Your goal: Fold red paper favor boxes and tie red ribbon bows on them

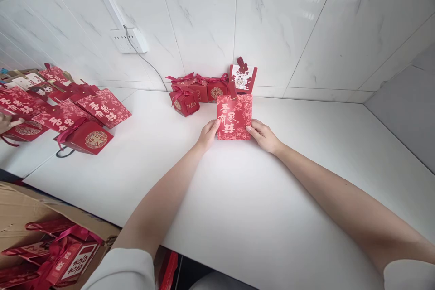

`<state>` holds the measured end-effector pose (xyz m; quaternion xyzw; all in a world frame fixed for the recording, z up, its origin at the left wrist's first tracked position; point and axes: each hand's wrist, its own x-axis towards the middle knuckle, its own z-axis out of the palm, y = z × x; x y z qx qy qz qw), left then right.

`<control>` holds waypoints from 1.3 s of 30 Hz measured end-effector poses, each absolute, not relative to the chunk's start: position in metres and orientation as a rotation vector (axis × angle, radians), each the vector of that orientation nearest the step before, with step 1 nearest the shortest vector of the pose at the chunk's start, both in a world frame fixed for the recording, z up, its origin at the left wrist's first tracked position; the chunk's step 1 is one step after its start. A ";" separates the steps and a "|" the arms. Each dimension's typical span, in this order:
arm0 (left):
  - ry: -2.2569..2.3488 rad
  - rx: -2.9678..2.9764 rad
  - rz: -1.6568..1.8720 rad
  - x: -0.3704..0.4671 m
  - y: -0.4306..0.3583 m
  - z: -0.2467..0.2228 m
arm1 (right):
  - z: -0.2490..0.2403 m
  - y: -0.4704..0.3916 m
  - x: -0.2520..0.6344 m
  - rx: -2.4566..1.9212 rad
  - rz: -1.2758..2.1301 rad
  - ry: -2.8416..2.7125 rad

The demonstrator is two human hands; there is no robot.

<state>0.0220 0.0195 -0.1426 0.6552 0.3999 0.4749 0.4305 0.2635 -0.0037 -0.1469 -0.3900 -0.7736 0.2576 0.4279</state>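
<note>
Between my two hands is a red gift bag [234,120] with pale Chinese characters, a floral print and a dark red strap at its top. My left hand [210,135] grips its left edge, thumb on the front. On the opposite edge my right hand [264,135] is closed the same way. The fingers behind the bag are hidden. Just behind it, against the wall, stands another gift bag [245,78] with a white picture panel and a red flower. Several red ribboned gift boxes [217,90] sit to its left, with a smaller box [185,102] in front.
At the left is a cluster of red bags and boxes, one box [91,138] nearest me. Another person's hand [8,123] touches it at the far left. A cardboard carton [20,208] below holds more red packages. A cable hangs from the wall socket [129,41].
</note>
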 end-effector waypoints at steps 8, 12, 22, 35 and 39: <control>0.986 1.998 1.313 0.026 0.009 -0.134 | -0.141 -0.011 0.259 -0.947 0.480 -1.815; 0.945 2.046 1.261 0.029 0.006 -0.131 | -0.138 -0.014 0.256 -0.980 0.440 -1.743; 0.976 2.047 1.283 0.027 0.014 -0.138 | -0.139 -0.011 0.255 -1.017 0.411 -1.771; 1.026 2.065 1.284 0.028 0.017 -0.139 | -0.139 -0.010 0.254 -1.048 0.392 -1.780; 1.067 2.114 1.268 0.028 0.018 -0.141 | -0.140 -0.009 0.254 -1.046 0.375 -1.783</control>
